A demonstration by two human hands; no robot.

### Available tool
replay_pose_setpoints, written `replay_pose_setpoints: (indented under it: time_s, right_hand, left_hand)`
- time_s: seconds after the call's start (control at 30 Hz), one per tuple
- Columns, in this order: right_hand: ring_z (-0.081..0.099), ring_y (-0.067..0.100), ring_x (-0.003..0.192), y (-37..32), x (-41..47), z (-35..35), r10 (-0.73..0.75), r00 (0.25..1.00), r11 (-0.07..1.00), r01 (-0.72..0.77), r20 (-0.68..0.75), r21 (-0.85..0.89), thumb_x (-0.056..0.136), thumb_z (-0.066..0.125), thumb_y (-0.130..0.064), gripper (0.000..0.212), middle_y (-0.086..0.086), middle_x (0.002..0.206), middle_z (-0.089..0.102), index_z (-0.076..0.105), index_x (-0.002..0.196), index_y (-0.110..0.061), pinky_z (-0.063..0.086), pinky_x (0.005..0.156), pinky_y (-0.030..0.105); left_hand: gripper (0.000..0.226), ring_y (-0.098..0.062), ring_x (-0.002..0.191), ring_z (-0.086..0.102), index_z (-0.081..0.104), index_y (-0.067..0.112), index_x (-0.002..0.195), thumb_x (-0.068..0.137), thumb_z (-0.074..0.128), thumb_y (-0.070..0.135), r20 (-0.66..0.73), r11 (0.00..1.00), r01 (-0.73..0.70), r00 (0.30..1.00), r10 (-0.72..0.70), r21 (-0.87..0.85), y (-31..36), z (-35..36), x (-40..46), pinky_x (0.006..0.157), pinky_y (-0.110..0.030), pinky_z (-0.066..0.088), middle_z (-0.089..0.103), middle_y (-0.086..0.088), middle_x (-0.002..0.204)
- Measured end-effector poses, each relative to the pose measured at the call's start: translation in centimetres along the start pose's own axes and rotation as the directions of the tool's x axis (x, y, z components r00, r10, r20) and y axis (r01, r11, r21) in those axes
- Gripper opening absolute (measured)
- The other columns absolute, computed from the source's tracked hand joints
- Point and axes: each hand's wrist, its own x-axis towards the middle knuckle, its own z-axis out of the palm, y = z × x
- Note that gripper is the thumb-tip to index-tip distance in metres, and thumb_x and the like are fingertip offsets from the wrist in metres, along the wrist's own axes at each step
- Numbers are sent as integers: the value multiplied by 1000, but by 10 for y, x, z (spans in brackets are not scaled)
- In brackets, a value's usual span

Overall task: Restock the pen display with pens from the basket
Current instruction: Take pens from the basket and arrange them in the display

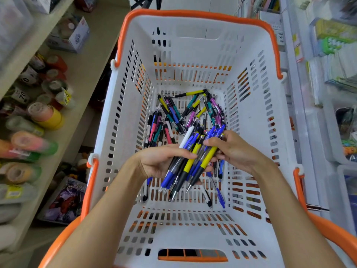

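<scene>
Both hands are reaching into the white basket (193, 236). The left hand (162, 161) is curling its grip around a bundle of pens (193, 163), the right hand (234, 149) pinching the bundle's upper end. Loose pens (173, 117) are lying just beyond both grips.

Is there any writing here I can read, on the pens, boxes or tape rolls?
"70": tag on a tape roll on the left shelf.
"0": tag on a roll further up that shelf.
Print on the pens, the white box and the right-hand shelf labels: too blurred to read.
</scene>
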Motion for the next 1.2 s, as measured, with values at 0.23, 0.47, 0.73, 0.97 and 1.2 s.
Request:
replay_pose_setpoints:
  time_s: [0.23,0.47,0.73,0.97,1.2]
  right_hand:
    - [36,8,45,-6,-9,12,69,997,993,-71,-30,-93,62,76,-46,71,16,68,48,61,97,13,34,44,15]
    - [66,16,96,-46,-36,38,23,998,970,-36,-58,-240,62,62,-72,61,-1,95,72,68,97,-23,45,101,44]
    - [66,29,98,-119,-54,94,-1,993,976,25,-114,216,100,34,-26,36,10,108,69,65,110,-10,48,95,43]
    - [65,18,92,-168,-68,163,77,954,993,-48,290,-106,101,28,-20,41,9,112,69,65,110,-6,53,81,29]
    - [62,27,98,-220,-80,299,48,921,928,102,387,-358,101,36,-26,38,13,113,67,64,118,-6,49,86,35]
  left_hand:
    - [14,-7,72,63,65,13,95,89,58,23,-183,979,91,981,-57,182,0,29,-6,76,-23,54,67,5,75]
    - [22,-4,56,55,56,15,79,87,61,34,-247,967,57,969,6,247,10,72,-42,58,-16,50,56,4,66]
    - [30,-1,42,48,49,15,67,97,51,18,-337,998,-67,939,65,6,8,127,-103,45,-14,45,50,8,51]
    - [21,-2,46,49,53,16,74,94,56,19,-478,960,-260,859,183,-100,-16,138,-189,50,-16,45,50,7,55]
    - [22,-3,48,53,49,20,75,93,57,31,-611,872,-488,700,369,-32,-50,145,-315,46,-18,48,51,8,57]
